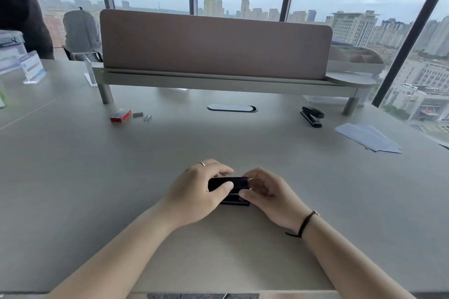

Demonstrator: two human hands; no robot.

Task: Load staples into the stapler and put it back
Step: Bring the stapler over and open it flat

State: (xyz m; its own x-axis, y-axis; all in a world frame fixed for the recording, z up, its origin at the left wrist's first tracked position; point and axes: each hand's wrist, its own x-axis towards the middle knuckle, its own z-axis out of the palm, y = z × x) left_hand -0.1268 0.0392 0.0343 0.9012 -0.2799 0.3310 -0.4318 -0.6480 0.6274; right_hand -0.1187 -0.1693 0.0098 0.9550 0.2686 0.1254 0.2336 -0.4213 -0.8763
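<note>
A small black stapler (pixel 239 183) rests on the grey desk (pixel 97 177) right in front of me, lid down as far as I can see. My left hand (pixel 196 192) wraps its left end, thumb on top. My right hand (pixel 269 193) pinches its right end between thumb and fingers. Much of the stapler is hidden by my fingers. A red staple box (pixel 120 115) lies far left on the desk, with two loose strips of staples (pixel 142 115) beside it.
A second, larger black stapler (pixel 312 116) sits at the far right near the shelf leg. Blue-grey paper sheets (pixel 369 137) lie at the right edge. A pink divider on a raised shelf (pixel 218 80) spans the back. A cable slot (pixel 232 108) is mid-desk.
</note>
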